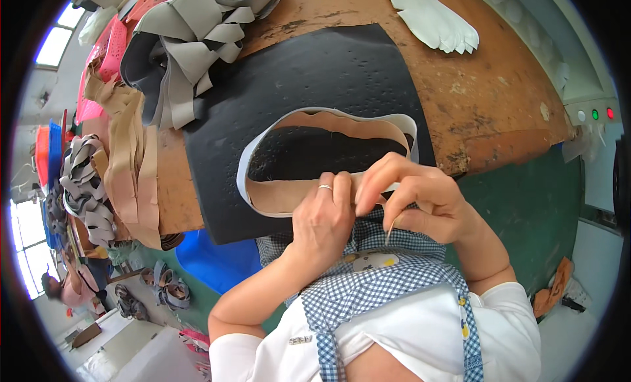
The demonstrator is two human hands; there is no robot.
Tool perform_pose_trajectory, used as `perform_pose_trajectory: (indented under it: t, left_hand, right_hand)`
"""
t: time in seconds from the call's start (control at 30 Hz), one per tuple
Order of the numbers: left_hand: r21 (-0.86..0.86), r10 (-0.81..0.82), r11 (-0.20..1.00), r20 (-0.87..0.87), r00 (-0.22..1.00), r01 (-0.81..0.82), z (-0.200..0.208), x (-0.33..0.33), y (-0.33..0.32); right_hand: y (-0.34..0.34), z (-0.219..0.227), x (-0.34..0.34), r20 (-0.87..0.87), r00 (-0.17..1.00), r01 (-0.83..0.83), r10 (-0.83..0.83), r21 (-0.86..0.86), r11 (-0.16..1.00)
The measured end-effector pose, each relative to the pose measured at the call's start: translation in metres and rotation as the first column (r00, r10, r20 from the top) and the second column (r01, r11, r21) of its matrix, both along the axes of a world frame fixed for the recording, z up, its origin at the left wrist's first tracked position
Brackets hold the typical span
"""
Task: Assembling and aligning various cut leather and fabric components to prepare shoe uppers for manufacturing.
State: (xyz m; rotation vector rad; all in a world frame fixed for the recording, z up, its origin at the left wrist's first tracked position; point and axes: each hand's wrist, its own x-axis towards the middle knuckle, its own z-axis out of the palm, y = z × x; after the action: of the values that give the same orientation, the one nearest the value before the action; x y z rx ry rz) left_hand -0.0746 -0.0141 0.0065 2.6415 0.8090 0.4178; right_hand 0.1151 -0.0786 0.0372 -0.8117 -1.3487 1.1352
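In the middle of the frame, a tan-lined looped strip with a whitish outer face is standing on its edge, forming a wide oval on a black mat. The left hand, wearing a ring, is gripping the loop's near side with bent fingers, its thumb hiding from view. Just right of it, the right hand is curling its fingers beside the strip, and its thumb and forefinger are pinching a thin item, possibly a needle or thread, though it is showing too faintly to be sure. The mat is lying on a worn wooden table. Grey strips are heaping over the mat's corner at upper left, tan strips are hanging over the table's edge at left, and white layered pieces are resting at upper right. Below the mat, a checked apron is covering the person's front; a blue sheet is showing at lower left.
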Motion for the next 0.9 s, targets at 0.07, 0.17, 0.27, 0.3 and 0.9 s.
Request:
perform_pose_trajectory:
  t: [0.07,0.17,0.27,0.3,0.9]
  left_hand:
    - [-0.028,0.071,0.997,0.008,0.997,-0.070,-0.005,0.001,0.002]
    - [-0.278,0.130,0.957,0.158,0.979,-0.083,-0.007,-0.001,0.011]
    - [-0.299,0.178,0.947,0.196,0.964,-0.114,-0.008,-0.003,0.010]
    - [-0.252,0.162,0.962,0.210,0.964,-0.107,-0.009,-0.006,0.009]
    - [-0.515,0.092,0.852,0.328,0.940,0.096,0.020,-0.047,0.013]
  right_hand:
    - [-0.002,-0.004,-0.001,-0.124,0.992,0.005,-0.008,-0.021,1.000]
    - [-0.009,-0.009,-0.001,-0.392,0.915,0.043,-0.090,-0.126,0.991]
    - [-0.008,-0.015,0.002,-0.245,0.900,0.291,-0.360,-0.275,0.916]
    - [-0.009,-0.015,-0.002,-0.251,0.900,0.287,-0.357,-0.276,0.917]
    - [0.009,-0.038,-0.058,0.589,0.749,0.414,-0.304,-0.057,0.909]
